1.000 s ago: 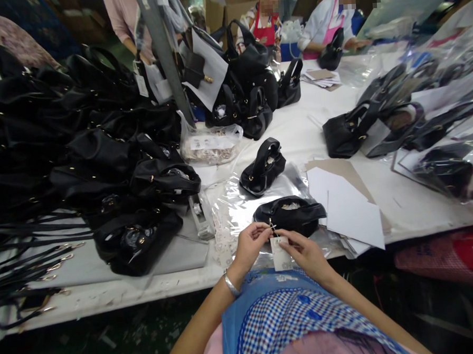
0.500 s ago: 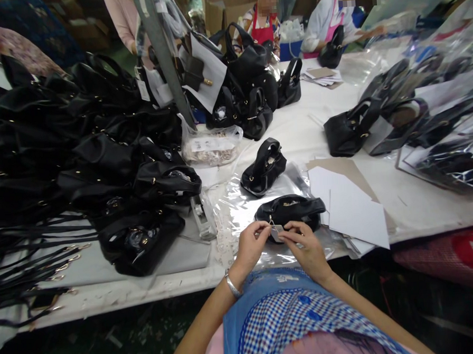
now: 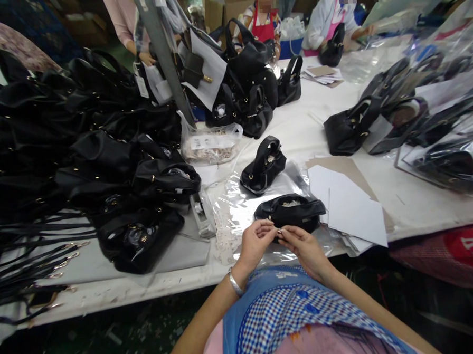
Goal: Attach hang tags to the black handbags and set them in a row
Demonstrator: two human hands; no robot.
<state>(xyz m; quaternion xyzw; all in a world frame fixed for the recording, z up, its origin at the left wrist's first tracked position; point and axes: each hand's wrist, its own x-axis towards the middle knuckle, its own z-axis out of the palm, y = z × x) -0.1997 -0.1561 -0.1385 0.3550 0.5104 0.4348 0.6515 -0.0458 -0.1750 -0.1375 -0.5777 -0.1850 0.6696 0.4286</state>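
A small black handbag (image 3: 302, 219) lies on clear plastic right in front of me, its top gaping and pale stuffing showing inside. At its near side, my left hand (image 3: 257, 243) and my right hand (image 3: 306, 249) meet with fingertips pinched. Between them is a small tag (image 3: 279, 231), seen almost edge-on and mostly covered by the fingers. Just behind stands another black handbag (image 3: 262, 167) with its handle up. A gold ring shows by my left fingertips on the near bag.
Black handbags (image 3: 140, 240) are heaped on the left, above straps (image 3: 62, 257) with metal clips. A tape dispenser (image 3: 201, 216) and a bag of small parts (image 3: 211, 145) stand nearby. White sheets (image 3: 357, 218) lie right. A metal post (image 3: 162, 54) rises behind; people work across the table.
The tag has turned from showing its flat face to nearly edge-on between my fingers. My left hand has shifted slightly right, closer to my right hand. The handbags stay in place.
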